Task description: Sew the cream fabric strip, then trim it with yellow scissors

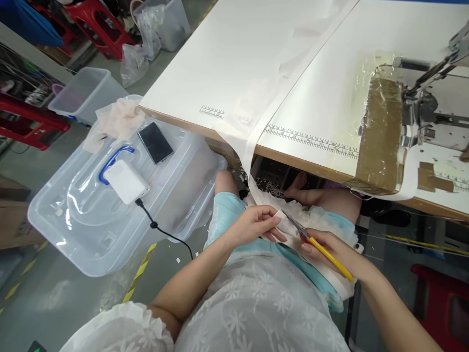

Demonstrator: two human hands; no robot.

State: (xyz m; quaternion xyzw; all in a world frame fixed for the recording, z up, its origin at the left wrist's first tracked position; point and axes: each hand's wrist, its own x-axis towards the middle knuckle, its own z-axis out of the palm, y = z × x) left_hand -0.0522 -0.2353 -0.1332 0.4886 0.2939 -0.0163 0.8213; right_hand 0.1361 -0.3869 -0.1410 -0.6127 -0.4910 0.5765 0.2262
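Note:
Over my lap, my left hand (262,224) pinches the end of a pale fabric strip (281,218). My right hand (326,247) is wrapped round yellow-handled scissors (330,258), their metal blades pointing up and left beside the strip, close to my left fingertips. A long white band (250,152) hangs from the table edge down to my lap. More pale, ruffled fabric (311,222) lies across my thighs, partly under my right hand.
A white table (227,63) with printed rulers holds a sewing machine (421,112) at the right. On the left, a lidded plastic box (88,220) carries a phone (156,143), white power bank (127,182) and sheer fabric (120,120). Red stools (98,27) stand behind.

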